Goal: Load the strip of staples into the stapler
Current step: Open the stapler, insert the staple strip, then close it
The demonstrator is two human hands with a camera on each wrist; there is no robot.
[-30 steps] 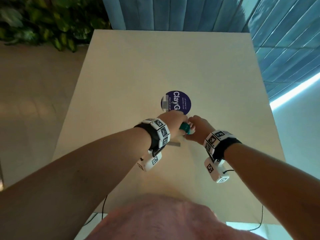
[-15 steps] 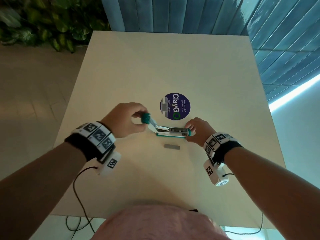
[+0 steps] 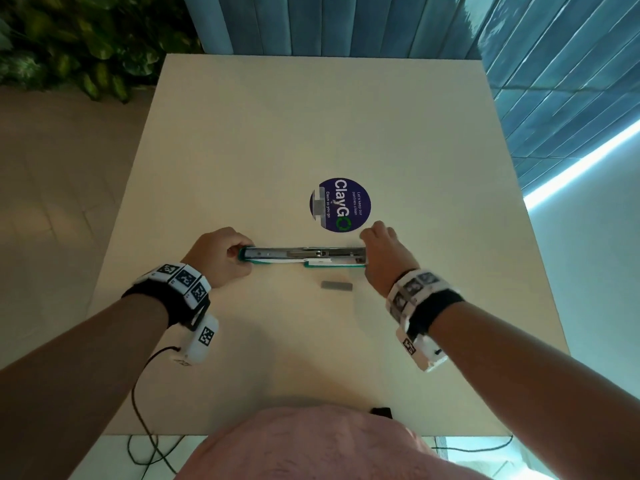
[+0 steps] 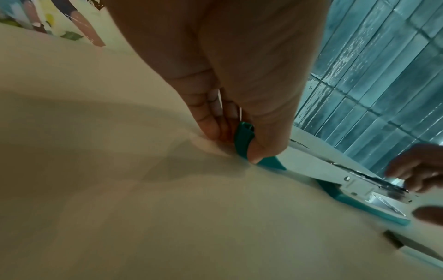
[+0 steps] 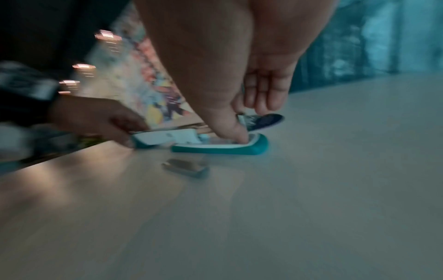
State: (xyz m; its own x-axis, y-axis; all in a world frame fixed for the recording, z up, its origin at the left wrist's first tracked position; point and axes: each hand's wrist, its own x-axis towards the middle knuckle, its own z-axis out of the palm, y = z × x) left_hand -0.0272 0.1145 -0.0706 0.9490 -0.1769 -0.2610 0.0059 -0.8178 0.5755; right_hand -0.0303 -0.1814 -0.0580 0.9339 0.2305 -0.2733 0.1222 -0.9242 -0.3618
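Swung right back since half a second ago, the stapler's [image 3: 304, 258] top arm now lies almost flat on the table [image 3: 311, 126], stretched out to the left with its metal channel facing up, where before it stood only partly raised. The left hand [image 3: 221, 254] has travelled further left with it and pinches the teal tip of that arm between thumb and curled fingers [image 4: 210, 121], low against the table. The right hand [image 3: 384, 258] grips the base end, thumb pressed down on it and fingers curled over the far side. The strip of staples [image 3: 336, 285] lies loose on the table just in front of the base (nobody touching it). A round blue sticker [image 3: 341, 205] sits just beyond the stapler.
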